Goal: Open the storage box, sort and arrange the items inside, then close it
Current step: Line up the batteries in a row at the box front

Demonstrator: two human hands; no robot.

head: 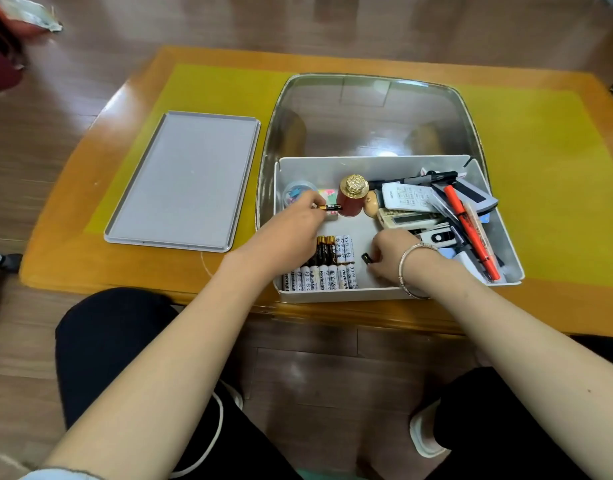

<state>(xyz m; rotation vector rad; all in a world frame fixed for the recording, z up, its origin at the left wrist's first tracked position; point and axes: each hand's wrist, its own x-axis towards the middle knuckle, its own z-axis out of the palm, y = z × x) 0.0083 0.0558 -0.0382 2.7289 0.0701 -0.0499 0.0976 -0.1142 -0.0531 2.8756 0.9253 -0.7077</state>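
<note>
Seen from the head camera, an open storage box (395,294) sits on a wooden table (73,244), its grey lid (184,181) lying flat to the left. Both hands reach inside. The left hand (291,226) pinches a black-and-gold battery (331,207) near a red bottle (352,199). The right hand (391,252), fingers curled, grips a small black object (366,258) beside rows of batteries (327,266); remote controls (407,197) and pens (471,230) crowd the box's right side.
</note>
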